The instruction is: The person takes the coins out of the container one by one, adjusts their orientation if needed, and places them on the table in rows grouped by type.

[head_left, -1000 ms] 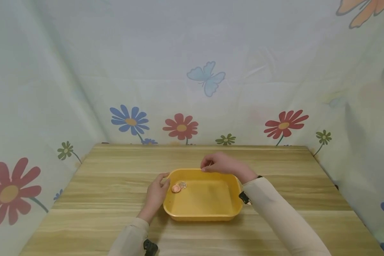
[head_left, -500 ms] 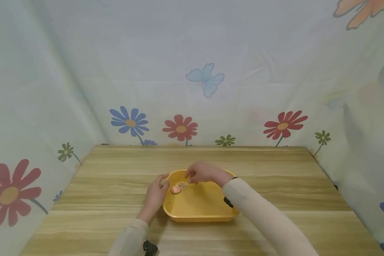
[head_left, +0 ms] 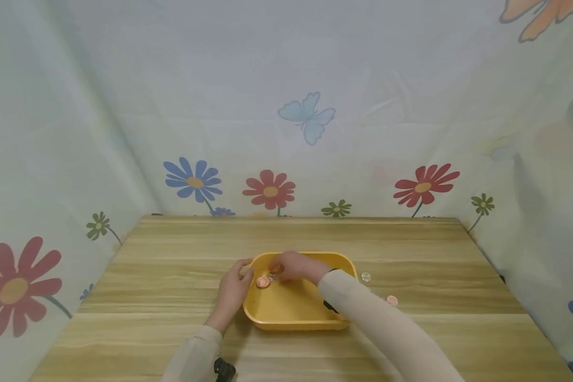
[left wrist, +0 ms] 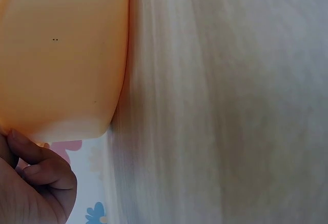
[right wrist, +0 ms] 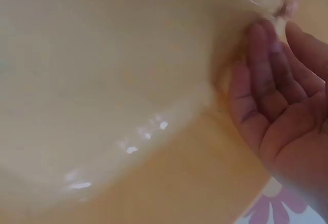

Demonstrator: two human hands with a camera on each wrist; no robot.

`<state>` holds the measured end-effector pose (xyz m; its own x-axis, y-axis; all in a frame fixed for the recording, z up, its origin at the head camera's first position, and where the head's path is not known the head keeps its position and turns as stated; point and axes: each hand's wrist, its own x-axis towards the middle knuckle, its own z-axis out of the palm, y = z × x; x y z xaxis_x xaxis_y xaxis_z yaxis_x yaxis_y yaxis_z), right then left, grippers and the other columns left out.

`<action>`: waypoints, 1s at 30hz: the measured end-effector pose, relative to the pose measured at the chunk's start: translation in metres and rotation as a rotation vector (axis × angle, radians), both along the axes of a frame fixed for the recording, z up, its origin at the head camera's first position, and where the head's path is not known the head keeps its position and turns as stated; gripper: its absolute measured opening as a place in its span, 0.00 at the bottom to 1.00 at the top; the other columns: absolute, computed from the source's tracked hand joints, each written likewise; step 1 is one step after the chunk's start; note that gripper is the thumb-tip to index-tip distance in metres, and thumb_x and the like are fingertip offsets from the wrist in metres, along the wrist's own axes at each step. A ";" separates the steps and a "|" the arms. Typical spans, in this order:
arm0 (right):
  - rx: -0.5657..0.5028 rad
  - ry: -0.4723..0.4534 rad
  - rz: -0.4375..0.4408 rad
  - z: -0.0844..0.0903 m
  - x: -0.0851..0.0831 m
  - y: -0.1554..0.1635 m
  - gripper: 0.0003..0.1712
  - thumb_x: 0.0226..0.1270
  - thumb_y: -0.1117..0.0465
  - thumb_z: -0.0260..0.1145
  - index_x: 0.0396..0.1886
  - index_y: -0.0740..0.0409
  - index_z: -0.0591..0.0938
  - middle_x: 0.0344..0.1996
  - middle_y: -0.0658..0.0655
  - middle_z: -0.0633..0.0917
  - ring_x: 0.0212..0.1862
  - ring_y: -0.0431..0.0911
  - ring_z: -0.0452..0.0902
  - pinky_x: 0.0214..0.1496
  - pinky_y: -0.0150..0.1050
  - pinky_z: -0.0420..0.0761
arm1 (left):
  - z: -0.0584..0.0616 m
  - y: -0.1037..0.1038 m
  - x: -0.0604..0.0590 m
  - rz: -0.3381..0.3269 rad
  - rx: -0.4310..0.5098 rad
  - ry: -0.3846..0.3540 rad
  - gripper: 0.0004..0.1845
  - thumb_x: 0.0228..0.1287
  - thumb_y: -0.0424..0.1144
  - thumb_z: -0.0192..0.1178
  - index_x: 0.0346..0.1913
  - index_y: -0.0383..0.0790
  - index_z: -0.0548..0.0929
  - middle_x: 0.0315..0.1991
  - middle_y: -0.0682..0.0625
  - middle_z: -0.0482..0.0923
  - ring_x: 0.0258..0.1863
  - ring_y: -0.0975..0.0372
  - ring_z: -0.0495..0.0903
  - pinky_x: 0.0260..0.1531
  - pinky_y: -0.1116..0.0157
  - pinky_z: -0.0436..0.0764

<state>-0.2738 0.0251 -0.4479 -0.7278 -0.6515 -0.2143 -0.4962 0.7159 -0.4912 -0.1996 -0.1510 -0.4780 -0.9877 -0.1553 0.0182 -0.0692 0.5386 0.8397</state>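
A yellow plastic tray (head_left: 296, 321) rests on the wooden table. My left hand (head_left: 234, 289) holds its left rim; in the left wrist view, that hand (left wrist: 38, 183) lies at the tray's corner with bent fingers. Inside the tray at the left are copper-coloured coins (head_left: 262, 282) and, beside them, silver-coloured coins (head_left: 272, 277). My right hand (head_left: 296, 266) reaches low into the tray at the silver coins. In the right wrist view, the right hand (right wrist: 287, 96) has a small pale coin (right wrist: 280, 26) between thumb and fingers, partly hidden and blurred.
Right of the tray, a silver-coloured coin (head_left: 365, 277) and a copper-coloured coin (head_left: 391, 301) lie on the table (head_left: 439, 265). My right sleeve (head_left: 387, 323) hides part of the tray and the table there. A flower-printed curtain (head_left: 363, 148) stands behind.
My right hand has moved left from the tray's far rim and down to the silver coins. Coins on the table at right have come into view. My left hand has stayed on the rim.
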 end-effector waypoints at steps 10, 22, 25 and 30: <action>-0.003 0.114 0.049 -0.014 0.003 -0.002 0.16 0.64 0.68 0.70 0.53 0.62 0.87 0.48 0.59 0.89 0.41 0.45 0.77 0.52 0.41 0.81 | -0.001 0.001 0.002 0.003 -0.005 0.011 0.20 0.75 0.37 0.54 0.66 0.35 0.78 0.27 0.39 0.82 0.21 0.64 0.72 0.22 0.68 0.72; 0.029 0.159 0.028 -0.017 0.006 -0.004 0.06 0.63 0.63 0.74 0.35 0.58 0.84 0.34 0.55 0.87 0.35 0.42 0.73 0.46 0.36 0.78 | -0.002 0.000 0.002 0.003 -0.003 0.007 0.20 0.75 0.37 0.55 0.66 0.35 0.78 0.33 0.36 0.86 0.22 0.63 0.74 0.23 0.68 0.74; 0.002 0.144 0.017 -0.017 0.005 -0.003 0.08 0.60 0.64 0.76 0.32 0.59 0.83 0.31 0.54 0.85 0.33 0.41 0.72 0.42 0.35 0.77 | -0.001 -0.001 0.002 0.002 -0.011 0.015 0.20 0.75 0.38 0.55 0.65 0.35 0.78 0.35 0.35 0.87 0.23 0.62 0.76 0.23 0.67 0.75; -0.038 0.123 0.002 -0.017 0.001 0.000 0.08 0.59 0.64 0.76 0.29 0.61 0.84 0.29 0.55 0.86 0.31 0.39 0.71 0.39 0.33 0.76 | 0.002 0.000 0.001 -0.001 -0.004 0.008 0.21 0.76 0.38 0.55 0.66 0.35 0.78 0.35 0.35 0.86 0.23 0.62 0.76 0.23 0.67 0.75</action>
